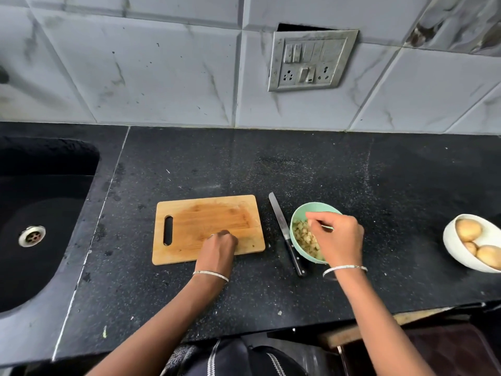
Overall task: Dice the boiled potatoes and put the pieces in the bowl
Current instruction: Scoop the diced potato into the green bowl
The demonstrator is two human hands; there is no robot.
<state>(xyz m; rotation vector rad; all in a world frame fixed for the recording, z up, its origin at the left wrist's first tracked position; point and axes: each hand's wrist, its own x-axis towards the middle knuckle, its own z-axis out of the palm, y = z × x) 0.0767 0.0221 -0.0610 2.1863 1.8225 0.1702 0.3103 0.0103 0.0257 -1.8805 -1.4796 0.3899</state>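
In the middle of the frame a wooden cutting board [206, 221] lies on the black speckled counter [298, 164], its handle slot toward the left. The left hand [218, 246] rests on the board's lower middle, seen from the back, with its grip curled under against the wood; whether it holds anything cannot be told. Just right of the board a knife [282, 226] lies flat on the counter, blade toward the wall and dark handle toward the lower edge, between the board and a pale green bowl [317, 207]. That bowl holds the diced potato pieces [306, 237], a pale yellow heap on its left side. The right hand [339, 237] hangs over the bowl and covers its right half, fingers drawn together and pointing down toward the pieces; whether this grip pinches any dice cannot be told. Each wrist wears a thin silver bangle [211, 274]. At the right edge a white bowl [451, 245] holds whole potatoes [468, 229], still in their skins, well apart from the green bowl. A dark sink [40, 185] with a metal drain [32, 236] fills the left, and a switch plate [311, 61] sits on the tiled wall above.
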